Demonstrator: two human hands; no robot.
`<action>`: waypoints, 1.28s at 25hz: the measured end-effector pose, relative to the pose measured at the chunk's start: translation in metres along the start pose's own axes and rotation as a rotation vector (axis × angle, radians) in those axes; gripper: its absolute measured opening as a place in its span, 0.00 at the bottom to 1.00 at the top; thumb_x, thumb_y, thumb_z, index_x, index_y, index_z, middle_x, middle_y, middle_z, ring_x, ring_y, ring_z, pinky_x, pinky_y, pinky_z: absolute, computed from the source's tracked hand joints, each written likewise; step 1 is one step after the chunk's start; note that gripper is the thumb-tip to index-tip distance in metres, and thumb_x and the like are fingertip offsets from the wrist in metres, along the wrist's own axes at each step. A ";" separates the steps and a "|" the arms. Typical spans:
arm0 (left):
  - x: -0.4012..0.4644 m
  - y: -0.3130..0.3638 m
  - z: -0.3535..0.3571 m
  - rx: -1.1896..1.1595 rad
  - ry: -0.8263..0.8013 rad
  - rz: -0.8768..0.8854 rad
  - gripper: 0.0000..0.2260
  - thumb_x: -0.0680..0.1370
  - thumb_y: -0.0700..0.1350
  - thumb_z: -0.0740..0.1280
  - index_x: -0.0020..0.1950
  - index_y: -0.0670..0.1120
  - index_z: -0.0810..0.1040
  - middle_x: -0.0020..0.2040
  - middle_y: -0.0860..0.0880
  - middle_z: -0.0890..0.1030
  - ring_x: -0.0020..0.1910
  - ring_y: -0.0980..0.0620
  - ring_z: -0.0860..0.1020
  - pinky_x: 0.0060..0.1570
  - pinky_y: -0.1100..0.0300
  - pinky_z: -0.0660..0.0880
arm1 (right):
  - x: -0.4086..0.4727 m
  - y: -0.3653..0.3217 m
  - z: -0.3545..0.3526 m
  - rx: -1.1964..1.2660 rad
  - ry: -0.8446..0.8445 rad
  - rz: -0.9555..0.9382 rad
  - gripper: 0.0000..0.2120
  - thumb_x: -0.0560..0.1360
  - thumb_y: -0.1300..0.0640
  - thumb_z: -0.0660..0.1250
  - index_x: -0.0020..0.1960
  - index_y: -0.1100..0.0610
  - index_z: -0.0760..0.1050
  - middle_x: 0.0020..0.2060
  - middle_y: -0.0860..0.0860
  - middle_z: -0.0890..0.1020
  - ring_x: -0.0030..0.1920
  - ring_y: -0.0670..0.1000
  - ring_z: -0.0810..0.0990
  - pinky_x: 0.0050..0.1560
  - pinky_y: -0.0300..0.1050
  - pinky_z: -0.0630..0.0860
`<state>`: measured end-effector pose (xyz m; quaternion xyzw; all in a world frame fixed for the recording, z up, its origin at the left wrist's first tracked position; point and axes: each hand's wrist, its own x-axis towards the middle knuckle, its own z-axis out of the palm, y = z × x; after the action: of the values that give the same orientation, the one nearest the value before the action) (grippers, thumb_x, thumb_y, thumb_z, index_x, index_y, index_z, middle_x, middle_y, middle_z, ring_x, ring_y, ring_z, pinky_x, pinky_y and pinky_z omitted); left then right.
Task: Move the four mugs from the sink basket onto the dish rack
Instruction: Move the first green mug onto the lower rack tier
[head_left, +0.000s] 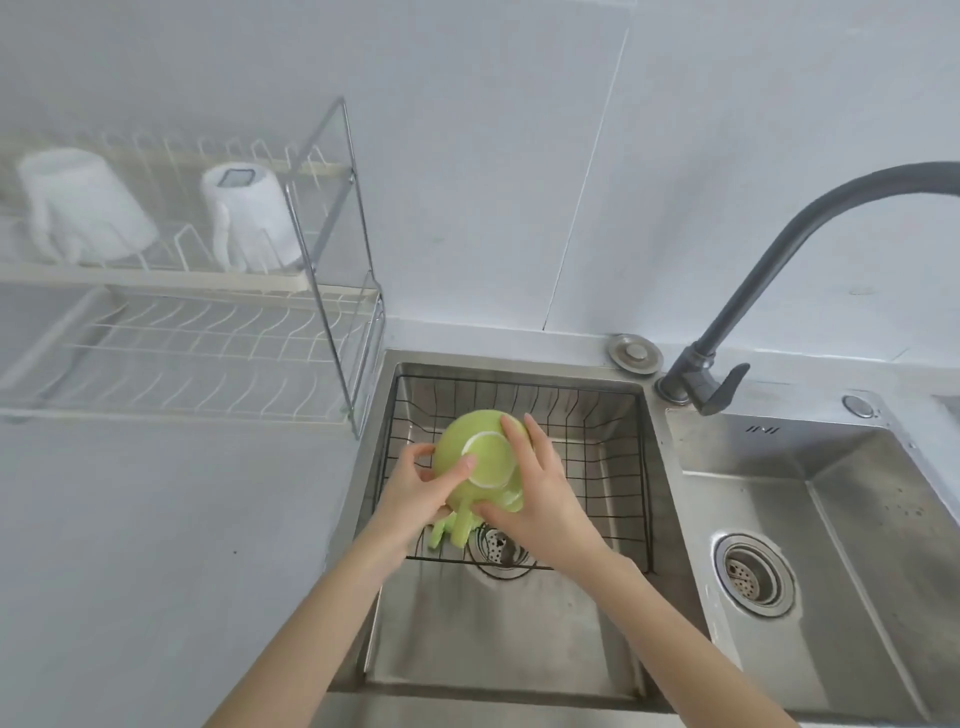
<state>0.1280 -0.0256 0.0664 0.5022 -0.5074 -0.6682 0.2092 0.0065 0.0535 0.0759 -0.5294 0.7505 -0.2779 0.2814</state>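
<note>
Lifting step: green mug (480, 462), inverted, above the sink basket (597, 415). Left hand (421, 480) and right hand (535, 493) fingers both clasp it. Advice: keep both grips firm, carry level to dish rack (208, 332).

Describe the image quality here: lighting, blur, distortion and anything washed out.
Head view: soft, even light with faint shadows; wide-angle bending curves the dish rack and sink edges; the two white mugs on the upper tier are blurred and nearly washed into the pale wall; the green mugs held in both hands are sharper; mild sheen on the steel sink.
</note>
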 end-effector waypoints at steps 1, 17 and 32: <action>-0.006 0.000 -0.009 -0.004 -0.002 0.007 0.20 0.72 0.47 0.70 0.59 0.47 0.66 0.45 0.47 0.75 0.42 0.53 0.79 0.43 0.60 0.79 | -0.001 -0.007 0.004 0.013 0.000 0.000 0.42 0.69 0.54 0.72 0.74 0.50 0.49 0.76 0.53 0.48 0.76 0.54 0.50 0.73 0.48 0.56; -0.041 -0.008 -0.187 0.366 -0.088 0.253 0.27 0.70 0.38 0.72 0.65 0.48 0.64 0.47 0.55 0.71 0.48 0.54 0.76 0.44 0.66 0.72 | 0.010 -0.120 0.085 0.071 -0.032 -0.027 0.40 0.66 0.52 0.75 0.72 0.49 0.57 0.68 0.45 0.69 0.64 0.44 0.68 0.58 0.30 0.60; 0.016 0.014 -0.267 0.481 0.011 0.356 0.34 0.70 0.45 0.72 0.72 0.50 0.60 0.53 0.48 0.73 0.41 0.59 0.75 0.37 0.75 0.69 | 0.099 -0.191 0.121 0.037 -0.126 -0.013 0.39 0.69 0.57 0.72 0.73 0.49 0.55 0.73 0.46 0.61 0.72 0.50 0.62 0.66 0.38 0.59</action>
<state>0.3538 -0.1685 0.0769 0.4441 -0.7303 -0.4786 0.2010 0.1872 -0.1099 0.1170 -0.5454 0.7227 -0.2595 0.3361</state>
